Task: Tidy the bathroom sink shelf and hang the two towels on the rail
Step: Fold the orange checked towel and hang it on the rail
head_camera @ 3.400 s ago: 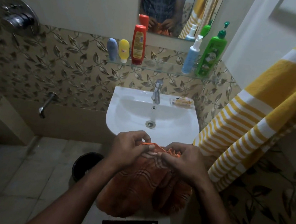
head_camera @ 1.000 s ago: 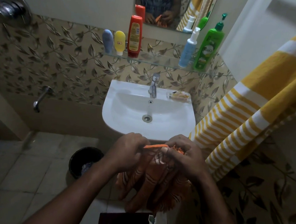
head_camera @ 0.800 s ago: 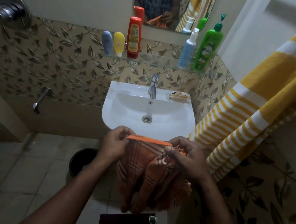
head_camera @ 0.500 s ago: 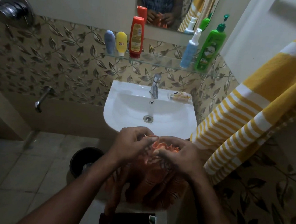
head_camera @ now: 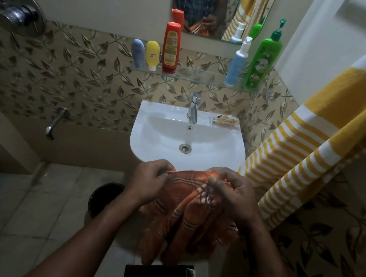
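Towel step. Orange towel [head_camera: 183, 208] is bunched just in front of the near edge of the sink [head_camera: 154, 140], held up off everything by both hands. Left hand [head_camera: 150, 179] grips the top hem at one end; right hand [head_camera: 231, 194] pinches a gathered wad of hem at the other. Fingers [head_camera: 164, 169] of both are curled round cloth, none let go. The rest hangs below the hands in thick folds.

Yellow striped towel [head_camera: 312, 140] hangs at the right. Its support is out of frame, so the rail cannot be located. Bottles stand upright in two groups on the glass shelf [head_camera: 197, 78].

Judgement: the step in hand is finding and spreading the top hem before hanging.
- Walk the fingers outward along the hem to both corners.
- Keep the hem taut between the hands and shake the folds out, clear of the basin.
- Drape beside the yellow towel, not over it, with the ends level.

Risk: the wad in the right hand goes over the rail unopened.
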Available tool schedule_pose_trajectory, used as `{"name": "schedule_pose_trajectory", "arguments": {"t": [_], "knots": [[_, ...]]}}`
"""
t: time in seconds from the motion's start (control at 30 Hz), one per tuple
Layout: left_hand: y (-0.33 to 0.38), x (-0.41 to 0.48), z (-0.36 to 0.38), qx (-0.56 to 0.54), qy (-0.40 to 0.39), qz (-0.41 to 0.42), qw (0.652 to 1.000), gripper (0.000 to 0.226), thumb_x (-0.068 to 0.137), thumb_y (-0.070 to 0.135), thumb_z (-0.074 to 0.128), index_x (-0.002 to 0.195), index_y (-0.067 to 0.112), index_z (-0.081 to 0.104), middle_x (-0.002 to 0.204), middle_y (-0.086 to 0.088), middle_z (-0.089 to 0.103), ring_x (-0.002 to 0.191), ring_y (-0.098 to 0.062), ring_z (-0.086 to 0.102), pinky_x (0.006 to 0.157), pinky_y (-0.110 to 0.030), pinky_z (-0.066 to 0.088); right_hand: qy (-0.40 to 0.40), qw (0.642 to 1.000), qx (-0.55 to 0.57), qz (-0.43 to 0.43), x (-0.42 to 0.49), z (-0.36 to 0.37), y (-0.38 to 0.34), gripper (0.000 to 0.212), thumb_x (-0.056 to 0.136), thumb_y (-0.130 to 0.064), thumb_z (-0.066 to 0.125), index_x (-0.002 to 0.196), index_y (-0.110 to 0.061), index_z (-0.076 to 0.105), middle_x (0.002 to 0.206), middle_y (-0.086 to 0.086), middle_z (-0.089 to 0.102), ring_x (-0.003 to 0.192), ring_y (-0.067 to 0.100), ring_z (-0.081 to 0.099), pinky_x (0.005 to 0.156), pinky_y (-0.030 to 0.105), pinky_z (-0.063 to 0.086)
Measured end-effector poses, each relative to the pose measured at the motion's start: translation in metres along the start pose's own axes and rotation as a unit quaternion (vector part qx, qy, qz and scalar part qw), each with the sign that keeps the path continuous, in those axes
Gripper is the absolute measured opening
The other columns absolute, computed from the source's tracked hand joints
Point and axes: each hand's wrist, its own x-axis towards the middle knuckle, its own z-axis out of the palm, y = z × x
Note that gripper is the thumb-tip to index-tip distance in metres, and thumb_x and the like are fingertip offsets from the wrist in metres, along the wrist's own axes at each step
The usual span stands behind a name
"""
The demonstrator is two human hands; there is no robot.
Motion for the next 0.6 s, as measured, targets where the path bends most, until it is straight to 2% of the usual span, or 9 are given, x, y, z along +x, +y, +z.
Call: {"name": "schedule_pose_trajectory", "arguments": {"t": [0.07, 0.17, 0.2, 0.3, 0.37, 0.43, 0.5, 0.57, 0.6], "knots": [[-0.001, 0.0, 0.002, -0.11, 0.019, -0.048, 0.993, 0.008, 0.089, 0.019, 0.07, 0.086, 0.021, 0.077, 0.081, 0.005, 0.077, 0.08, -0.013, 0.072, 0.082, -0.044, 0.06, 0.015, 0.999, 0.021, 0.031, 0.001, 0.0, 0.003, 0.012, 0.087, -0.02, 0.076, 0.084, -0.026, 0.066, 0.084, 0.006, 0.075, 0.072, 0.015, 0.069, 0.066, 0.032, 0.054], [0.006, -0.002, 0.004, -0.165, 0.003, -0.013, 0.986, 0.015, 0.086, 0.033, 0.07, 0.083, 0.019, 0.075, 0.079, 0.005, 0.074, 0.077, -0.01, 0.067, 0.079, -0.038, 0.054, 0.043, 0.999, -0.019, 0.026, 0.002, 0.003, 0.007, 0.017, 0.088, -0.018, 0.078, 0.092, -0.026, 0.063, 0.081, 0.01, 0.075, 0.062, 0.016, 0.067, 0.058, 0.034, 0.053], [0.01, -0.003, 0.005, -0.163, -0.012, 0.007, 0.987, 0.016, 0.087, 0.035, 0.07, 0.083, 0.02, 0.076, 0.079, 0.005, 0.074, 0.077, -0.011, 0.067, 0.079, -0.037, 0.054, 0.043, 0.998, -0.049, 0.018, 0.002, 0.006, 0.007, 0.016, 0.085, -0.026, 0.079, 0.096, -0.03, 0.068, 0.084, 0.006, 0.076, 0.066, 0.017, 0.069, 0.061, 0.036, 0.055], [0.027, -0.005, 0.009, -0.143, -0.04, 0.048, 0.988, 0.015, 0.089, 0.037, 0.072, 0.087, 0.023, 0.078, 0.083, 0.002, 0.078, 0.079, -0.016, 0.075, 0.078, -0.041, 0.06, -0.008, 0.988, -0.155, 0.029, 0.005, 0.017, 0.004, 0.046, 0.067, -0.06, 0.081, 0.109, -0.042, 0.076, 0.098, -0.013, 0.079, 0.09, 0.005, 0.074, 0.082, 0.033, 0.061], [0.035, -0.005, 0.012, -0.121, -0.039, 0.065, 0.99, 0.015, 0.087, 0.041, 0.075, 0.085, 0.026, 0.078, 0.082, 0.003, 0.079, 0.078, -0.015, 0.076, 0.075, -0.041, 0.062, -0.049, 0.977, -0.201, 0.04, 0.005, 0.024, -0.002, 0.055, 0.061, -0.07, 0.081, 0.105, -0.038, 0.079, 0.095, -0.018, 0.079, 0.091, 0.0, 0.073, 0.083, 0.03, 0.06], [0.034, -0.002, 0.012, -0.109, -0.033, 0.074, 0.991, 0.017, 0.084, 0.045, 0.077, 0.083, 0.029, 0.076, 0.079, 0.005, 0.077, 0.074, -0.01, 0.074, 0.071, -0.04, 0.062, -0.05, 0.972, -0.225, 0.035, 0.005, 0.025, -0.005, 0.043, 0.068, -0.067, 0.084, 0.093, -0.031, 0.08, 0.081, -0.015, 0.077, 0.078, 0.0, 0.071, 0.072, 0.033, 0.059], [0.026, 0.0, 0.009, -0.094, -0.036, 0.074, 0.992, 0.023, 0.08, 0.052, 0.077, 0.083, 0.03, 0.073, 0.072, 0.003, 0.071, 0.066, -0.009, 0.064, 0.065, -0.038, 0.055, -0.019, 0.974, -0.223, 0.025, 0.006, 0.019, -0.002, 0.025, 0.079, -0.052, 0.084, 0.081, -0.027, 0.079, 0.071, -0.012, 0.075, 0.066, 0.004, 0.068, 0.063, 0.037, 0.057], [0.016, 0.0, 0.006, -0.088, -0.05, 0.069, 0.993, 0.028, 0.078, 0.054, 0.077, 0.086, 0.028, 0.072, 0.071, -0.001, 0.067, 0.066, -0.009, 0.057, 0.063, -0.038, 0.049, 0.008, 0.98, -0.2, 0.021, 0.006, 0.011, 0.002, 0.014, 0.08, -0.042, 0.081, 0.08, -0.029, 0.08, 0.071, -0.012, 0.075, 0.066, 0.005, 0.068, 0.062, 0.036, 0.055], [0.011, -0.001, 0.005, -0.083, -0.054, 0.07, 0.993, 0.027, 0.078, 0.053, 0.075, 0.087, 0.027, 0.072, 0.075, -0.001, 0.069, 0.069, -0.009, 0.06, 0.066, -0.039, 0.051, 0.023, 0.983, -0.183, 0.018, 0.006, 0.008, 0.004, 0.01, 0.078, -0.039, 0.079, 0.081, -0.029, 0.08, 0.072, -0.013, 0.075, 0.067, 0.004, 0.068, 0.063, 0.033, 0.053]]}}
